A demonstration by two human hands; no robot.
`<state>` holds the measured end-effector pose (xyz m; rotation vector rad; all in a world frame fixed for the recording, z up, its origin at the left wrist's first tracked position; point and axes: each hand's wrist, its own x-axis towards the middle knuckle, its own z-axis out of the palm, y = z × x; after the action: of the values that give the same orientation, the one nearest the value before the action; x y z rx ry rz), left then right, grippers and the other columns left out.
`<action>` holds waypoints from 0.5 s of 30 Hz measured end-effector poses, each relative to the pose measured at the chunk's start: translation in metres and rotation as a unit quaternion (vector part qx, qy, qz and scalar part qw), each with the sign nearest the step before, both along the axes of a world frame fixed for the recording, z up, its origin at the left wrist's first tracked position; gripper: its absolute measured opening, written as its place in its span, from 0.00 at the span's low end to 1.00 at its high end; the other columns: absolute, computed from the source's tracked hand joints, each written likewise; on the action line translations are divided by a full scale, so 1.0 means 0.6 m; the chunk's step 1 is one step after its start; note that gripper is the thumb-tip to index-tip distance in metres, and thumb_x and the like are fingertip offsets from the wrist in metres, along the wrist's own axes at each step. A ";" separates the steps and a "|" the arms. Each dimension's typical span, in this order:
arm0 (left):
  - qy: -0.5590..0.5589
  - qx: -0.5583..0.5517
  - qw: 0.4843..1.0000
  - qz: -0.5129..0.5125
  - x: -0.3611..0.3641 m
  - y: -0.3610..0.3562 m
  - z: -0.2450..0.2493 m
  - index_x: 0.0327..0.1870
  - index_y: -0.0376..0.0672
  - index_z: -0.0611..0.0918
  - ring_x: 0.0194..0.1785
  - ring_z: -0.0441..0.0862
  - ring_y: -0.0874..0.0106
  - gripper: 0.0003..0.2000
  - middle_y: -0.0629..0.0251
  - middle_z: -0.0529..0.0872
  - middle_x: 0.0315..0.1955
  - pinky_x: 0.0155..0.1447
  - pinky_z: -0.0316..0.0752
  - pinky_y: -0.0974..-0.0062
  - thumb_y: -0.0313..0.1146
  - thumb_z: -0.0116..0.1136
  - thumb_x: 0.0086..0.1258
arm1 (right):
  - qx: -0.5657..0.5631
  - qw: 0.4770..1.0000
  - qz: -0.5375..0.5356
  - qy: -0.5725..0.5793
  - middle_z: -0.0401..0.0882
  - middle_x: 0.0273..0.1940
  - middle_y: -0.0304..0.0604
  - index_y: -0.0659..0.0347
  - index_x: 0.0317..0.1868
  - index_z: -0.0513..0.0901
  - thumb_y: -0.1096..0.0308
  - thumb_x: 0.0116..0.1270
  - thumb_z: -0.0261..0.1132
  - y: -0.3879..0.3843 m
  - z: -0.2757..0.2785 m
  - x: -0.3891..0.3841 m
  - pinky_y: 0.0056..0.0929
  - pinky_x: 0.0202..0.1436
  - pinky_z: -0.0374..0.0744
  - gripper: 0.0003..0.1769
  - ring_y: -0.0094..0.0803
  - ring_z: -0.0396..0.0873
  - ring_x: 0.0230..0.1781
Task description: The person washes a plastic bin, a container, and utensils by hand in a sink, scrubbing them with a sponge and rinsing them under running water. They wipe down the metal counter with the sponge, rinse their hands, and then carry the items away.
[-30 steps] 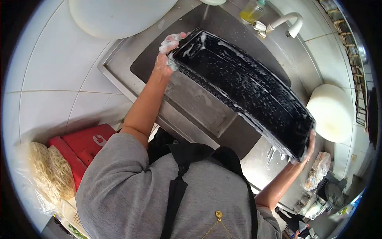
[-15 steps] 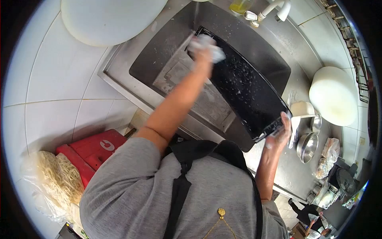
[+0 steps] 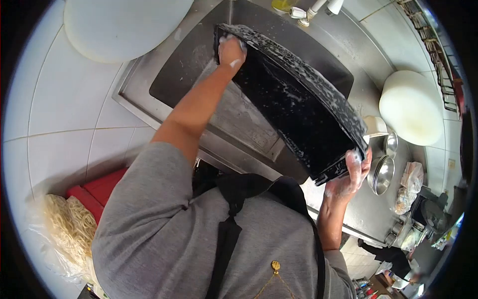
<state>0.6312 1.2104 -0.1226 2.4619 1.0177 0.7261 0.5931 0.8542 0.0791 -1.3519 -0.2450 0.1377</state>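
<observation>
A long black tray (image 3: 294, 107), wet and foamy, is held tilted over the sink (image 3: 172, 82). Thick white suds streak its far outer side. My left hand (image 3: 232, 51) is closed at the tray's far left end, foam around its fingers. Whether a white cloth or scrubber is under those fingers I cannot make out. My right hand (image 3: 351, 172), also soapy, grips the near right end, thumb on the inside and palm below. Beneath the tray lies a flat metal sheet or tray (image 3: 249, 119), spotted with wet marks, partly covered.
A white faucet (image 3: 311, 12) stands at the sink's back. To the right are a round white board (image 3: 412, 107), a white container (image 3: 374, 125) and stacked metal bowls (image 3: 382, 175). A large white round thing (image 3: 124, 25) leans at upper left. Bagged noodles (image 3: 69, 224) sit lower left, near a red box (image 3: 94, 192).
The tray has been raised and tilted, so its foamy far outer side now shows. My left hand, previously blurred with a whitish soapy thing inside the tray, is now at its left end.
</observation>
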 end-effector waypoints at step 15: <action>-0.203 -0.747 0.603 -0.194 -0.019 -0.408 0.154 0.38 0.35 0.78 0.42 0.80 0.65 0.16 0.60 0.82 0.34 0.46 0.73 0.63 0.37 0.39 0.68 | -0.056 0.997 0.042 0.039 0.68 0.22 0.25 0.53 0.21 0.70 0.75 0.57 0.69 0.086 -0.066 0.079 0.15 0.28 0.60 0.16 0.13 0.62 0.23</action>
<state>0.6200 0.9656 -0.0300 0.8400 0.4209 0.0547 0.6406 0.9055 0.0396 -1.4443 -0.2311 0.2780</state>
